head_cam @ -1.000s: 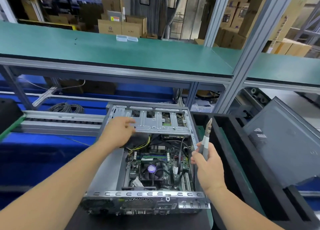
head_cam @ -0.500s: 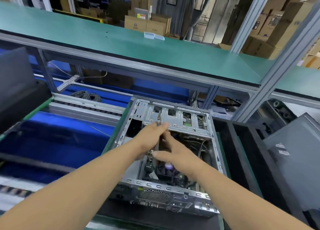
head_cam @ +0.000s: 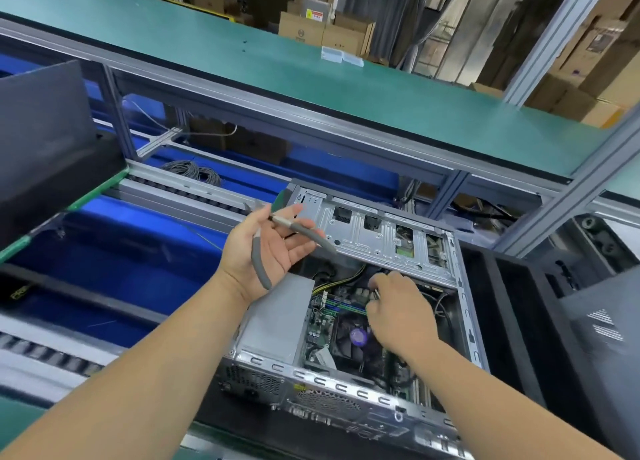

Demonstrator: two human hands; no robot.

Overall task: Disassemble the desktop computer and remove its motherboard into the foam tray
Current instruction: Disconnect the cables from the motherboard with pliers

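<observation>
Having passed the pliers point(head_cam: 277, 237) to my left hand point(head_cam: 266, 248), which grips them loosely, my right hand point(head_cam: 398, 307) now pinches a connector on the motherboard point(head_cam: 322, 321).

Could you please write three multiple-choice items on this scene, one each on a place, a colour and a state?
1. Where are the pliers?
A. in the left hand
B. on the green shelf
C. inside the case

2. What colour are the pliers' handles?
A. red
B. grey
C. yellow

3. What is the right hand doing?
A. resting on the shelf
B. holding the pliers
C. reaching into the case over the motherboard

Answers: 1 A, the pliers lie across the left palm, above the case's left edge. 2 B, both handle sleeves are grey. 3 C, its fingers are curled down among the cables near the fan; what they pinch is hidden.
</observation>
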